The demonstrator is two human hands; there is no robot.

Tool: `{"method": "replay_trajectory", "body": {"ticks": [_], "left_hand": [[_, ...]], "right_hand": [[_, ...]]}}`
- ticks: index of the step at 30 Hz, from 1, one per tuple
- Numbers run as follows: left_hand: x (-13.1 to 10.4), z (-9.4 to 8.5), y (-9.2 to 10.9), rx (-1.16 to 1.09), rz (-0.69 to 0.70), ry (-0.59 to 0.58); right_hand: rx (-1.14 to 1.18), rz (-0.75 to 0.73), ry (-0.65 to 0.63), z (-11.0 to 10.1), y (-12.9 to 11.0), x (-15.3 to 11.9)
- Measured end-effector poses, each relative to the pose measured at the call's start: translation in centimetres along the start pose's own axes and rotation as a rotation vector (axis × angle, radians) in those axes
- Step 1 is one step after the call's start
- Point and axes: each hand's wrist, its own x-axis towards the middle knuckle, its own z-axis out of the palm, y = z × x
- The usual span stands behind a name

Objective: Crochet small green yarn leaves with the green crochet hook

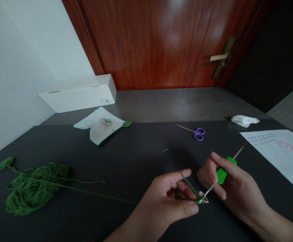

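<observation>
My left hand point(169, 198) pinches a small piece of green crochet work point(201, 201) between thumb and fingers. A strand of green yarn point(190, 183) runs from the raised index finger down to this piece. In my right hand point(233, 188) is a crochet hook with a bright green grip point(222, 173); its metal end meets the crochet work beside a small pale loop. The green yarn bundle point(39, 188) lies loose at the left, and a strand from it stretches toward my left hand.
Purple-handled scissors point(198, 133) lie beyond my hands, near a short yarn scrap point(165, 150). A white packet point(103, 124), a green leaf-shaped piece point(127, 124), a white box point(83, 95), a crumpled tissue point(244, 120) and a printed sheet point(280, 151) are also on the dark table point(91, 215).
</observation>
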Motion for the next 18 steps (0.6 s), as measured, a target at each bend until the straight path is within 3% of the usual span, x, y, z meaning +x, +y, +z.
{"method": "replay_trajectory", "body": {"ticks": [18], "left_hand": [[-0.04, -0.04, -0.21, -0.029, 0.036, 0.020]], "right_hand": [[-0.014, -0.094, -0.008, -0.15, -0.40, -0.22]]}}
